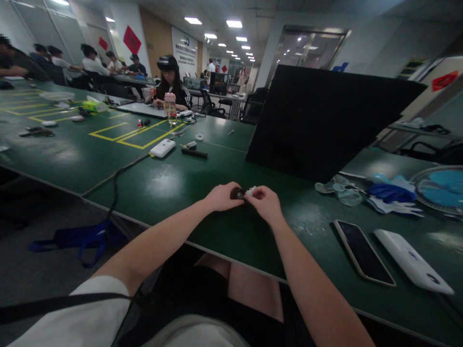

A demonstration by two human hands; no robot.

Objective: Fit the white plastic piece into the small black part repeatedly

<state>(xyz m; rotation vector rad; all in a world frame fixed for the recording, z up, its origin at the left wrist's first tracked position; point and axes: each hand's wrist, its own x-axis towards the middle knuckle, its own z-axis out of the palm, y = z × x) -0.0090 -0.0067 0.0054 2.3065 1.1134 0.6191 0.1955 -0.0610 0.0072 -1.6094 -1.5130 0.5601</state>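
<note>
Both my hands meet above the green table (231, 236), near its front edge. My left hand (224, 196) is closed around a small dark object (238, 193) with a shiny part; its kind is too small to tell. A small whitish piece (250, 191) is pinched between the thumb and fingers of my right hand (265, 202). The two pieces are side by side and seem to touch, though fingers hide part of them.
A large black panel (318, 120) stands tilted beyond my hands. To the right lie a phone (363, 253), a white power bank (412, 260), gloves (392, 195) and a blue fan (443, 188). Another white device (162, 148) and a pink-lidded bottle (170, 108) are left, with a person (170, 86) seated across.
</note>
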